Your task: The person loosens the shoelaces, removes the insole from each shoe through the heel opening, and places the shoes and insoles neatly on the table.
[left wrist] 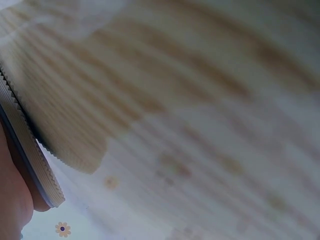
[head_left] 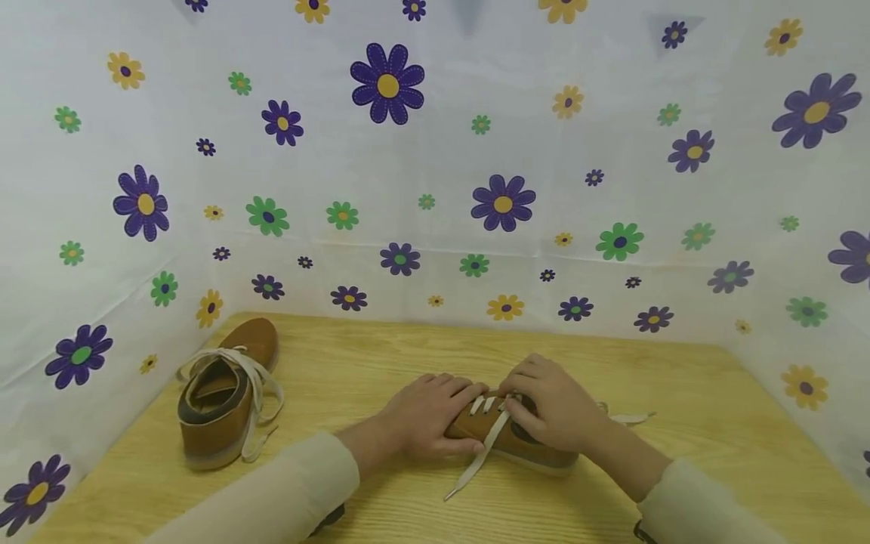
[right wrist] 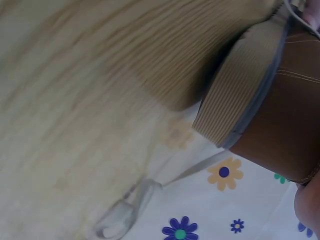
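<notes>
A brown shoe point(head_left: 469, 427) with a pale sole and whitish laces lies on the wooden table, its toe to the left. My left hand point(head_left: 428, 415) holds the toe end, thumb along the near side and fingers over the far side. Over the shoe's opening, the right hand point(head_left: 553, 400) pinches the shoelace point(head_left: 495, 431) near the top eyelets; the fingers partly hide the exact grip. One lace end hangs over the near side onto the table. The right wrist view shows the shoe's heel side point(right wrist: 280, 110), and the left wrist view only the ribbed sole edge point(left wrist: 30, 135).
A second brown shoe point(head_left: 211, 434) stands at the table's left, heel toward me, its loose laces draped over it. Another lace end point(head_left: 632, 418) lies right of the right wrist. White flowered cloth point(head_left: 435, 151) walls the wooden table point(head_left: 381, 499) at the back and sides.
</notes>
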Motion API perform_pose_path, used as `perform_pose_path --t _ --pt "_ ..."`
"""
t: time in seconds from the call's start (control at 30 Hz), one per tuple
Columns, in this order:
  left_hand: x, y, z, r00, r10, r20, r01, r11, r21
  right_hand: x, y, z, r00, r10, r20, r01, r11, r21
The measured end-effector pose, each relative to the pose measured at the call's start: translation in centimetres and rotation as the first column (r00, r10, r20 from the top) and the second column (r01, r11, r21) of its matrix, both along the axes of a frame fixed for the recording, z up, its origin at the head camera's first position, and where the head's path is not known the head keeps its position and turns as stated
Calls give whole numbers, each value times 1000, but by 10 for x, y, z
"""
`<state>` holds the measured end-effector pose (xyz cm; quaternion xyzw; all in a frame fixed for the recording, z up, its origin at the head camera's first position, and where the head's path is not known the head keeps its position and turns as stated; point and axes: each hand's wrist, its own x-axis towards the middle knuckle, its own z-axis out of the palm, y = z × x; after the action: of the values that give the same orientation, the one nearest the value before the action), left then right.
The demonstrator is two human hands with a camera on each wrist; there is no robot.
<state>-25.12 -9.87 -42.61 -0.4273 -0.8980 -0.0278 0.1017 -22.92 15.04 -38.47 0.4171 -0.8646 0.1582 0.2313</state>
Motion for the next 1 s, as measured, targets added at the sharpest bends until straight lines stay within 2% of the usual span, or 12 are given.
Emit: perform_pose_path --t 0.1,0.3,0.53,0.67,0.8,0.9,1.0 --pt "0 0 1 1000 1 -1 -1 1000 -4 0 0 -1 999 -24 32 24 1000 9" --pt "-1 0 0 1000 2 12 -2 1000 -12 0 0 -1 999 -12 50 10 999 30" --pt "-1 0 -1 1000 5 18 -4 1000 -11 3 2 -4 988 -115 101 117 993 -10" --pt "0 1 -1 1000 2 11 -2 1000 -7 3 3 -5 990 -117 75 120 992 -35" --pt "0 1 -1 1000 6 3 -6 1000 -11 3 3 -4 991 -119 62 120 993 -18" --pt "0 0 -1 1000 12 4 -12 1000 -19 3 2 -2 981 -155 113 156 988 -6" --pt "0 0 -1 1000 10 6 -10 1000 -15 4 1 0 961 -202 189 206 979 -2"
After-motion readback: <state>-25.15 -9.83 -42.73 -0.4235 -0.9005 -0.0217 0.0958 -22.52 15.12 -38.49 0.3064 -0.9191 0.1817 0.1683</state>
